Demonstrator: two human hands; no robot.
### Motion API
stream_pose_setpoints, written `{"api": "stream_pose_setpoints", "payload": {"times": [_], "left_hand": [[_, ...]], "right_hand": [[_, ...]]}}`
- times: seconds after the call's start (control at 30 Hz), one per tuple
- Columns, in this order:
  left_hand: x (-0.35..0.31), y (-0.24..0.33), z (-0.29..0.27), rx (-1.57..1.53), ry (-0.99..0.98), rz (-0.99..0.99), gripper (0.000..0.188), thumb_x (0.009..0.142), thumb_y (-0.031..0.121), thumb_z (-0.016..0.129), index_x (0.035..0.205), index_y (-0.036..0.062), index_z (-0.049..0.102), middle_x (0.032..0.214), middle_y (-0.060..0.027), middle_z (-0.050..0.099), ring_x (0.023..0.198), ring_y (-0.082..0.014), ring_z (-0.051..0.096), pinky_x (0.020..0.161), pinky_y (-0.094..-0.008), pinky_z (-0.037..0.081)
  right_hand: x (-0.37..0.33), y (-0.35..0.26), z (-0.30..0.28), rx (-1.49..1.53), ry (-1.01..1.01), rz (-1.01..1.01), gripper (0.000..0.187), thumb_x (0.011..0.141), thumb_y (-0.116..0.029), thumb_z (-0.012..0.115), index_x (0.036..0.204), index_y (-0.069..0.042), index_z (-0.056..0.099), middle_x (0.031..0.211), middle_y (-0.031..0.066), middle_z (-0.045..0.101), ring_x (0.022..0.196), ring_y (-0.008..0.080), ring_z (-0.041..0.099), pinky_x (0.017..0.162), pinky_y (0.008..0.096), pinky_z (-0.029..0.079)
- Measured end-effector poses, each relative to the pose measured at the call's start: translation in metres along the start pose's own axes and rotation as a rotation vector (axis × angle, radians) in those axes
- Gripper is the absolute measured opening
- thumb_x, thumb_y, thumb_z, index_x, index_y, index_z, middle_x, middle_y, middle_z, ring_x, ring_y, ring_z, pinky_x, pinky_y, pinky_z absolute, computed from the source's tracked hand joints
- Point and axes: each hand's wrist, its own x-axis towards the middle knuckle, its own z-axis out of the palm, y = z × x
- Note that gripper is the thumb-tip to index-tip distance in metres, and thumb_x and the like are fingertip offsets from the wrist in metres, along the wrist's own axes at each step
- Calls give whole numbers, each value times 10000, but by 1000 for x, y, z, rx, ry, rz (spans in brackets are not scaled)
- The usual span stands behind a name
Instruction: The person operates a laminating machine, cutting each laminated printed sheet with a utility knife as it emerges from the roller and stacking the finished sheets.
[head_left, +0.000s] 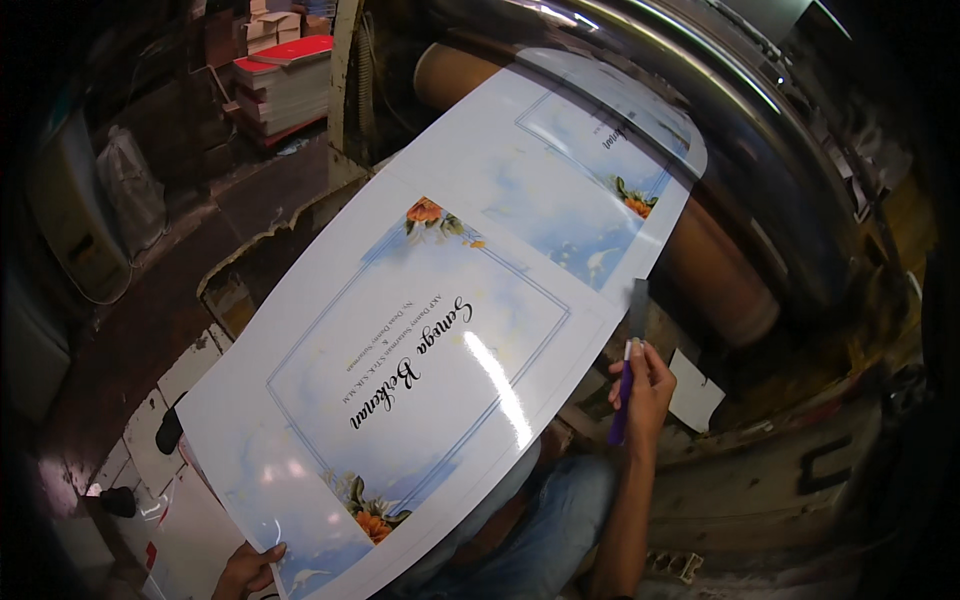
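Observation:
A long glossy laminated sheet (440, 330), printed with pale blue panels, orange flowers and script lettering, runs from the machine's rollers at the upper right down to the lower left. My left hand (245, 570) grips the sheet's near corner at the bottom edge. My right hand (645, 390) is closed on a purple-handled cutter (625, 395) with a dark blade pointing up. The blade sits right beside the sheet's right edge.
A brown cardboard roller (720, 275) and a shiny metal roller (720, 90) lie behind the sheet. A stack of red-covered books (285, 85) stands at the upper left. White cut sheets (165, 470) lie on the worn surface at the lower left.

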Motion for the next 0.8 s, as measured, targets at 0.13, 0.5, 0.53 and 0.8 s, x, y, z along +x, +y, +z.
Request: {"api": "stream_pose_setpoints", "payload": {"times": [0.13,0.5,0.53,0.8], "left_hand": [[8,-23,-36,-20,-73,94,565,835,65,693,1301,-36,388,1139,-186,573,1050,-308,603,888,-468,525],[-19,-28,-79,-177,-92,-19,581,823,34,697,1322,30,400,1168,-137,576,1097,-324,581,964,-514,473],[-22,-29,-70,-177,-53,55,580,825,33,692,1324,29,398,1165,-131,579,1095,-311,583,968,-509,471],[-7,-33,-143,39,93,177,472,847,-7,621,1285,4,442,1121,-91,602,1036,-231,605,954,-409,479]], "right_hand": [[-4,7,8,-39,-123,81,291,966,-233,535,1021,42,608,694,92,617,411,99,498,372,240,355],[-19,-12,32,-77,95,257,341,801,-282,764,898,31,671,760,44,663,631,62,539,544,227,382],[-21,-9,34,-76,96,258,341,801,-282,764,898,31,671,760,44,663,631,62,539,544,227,382],[-30,26,36,-61,-63,228,247,789,-139,769,776,30,590,713,80,633,560,131,595,545,236,466]]}}
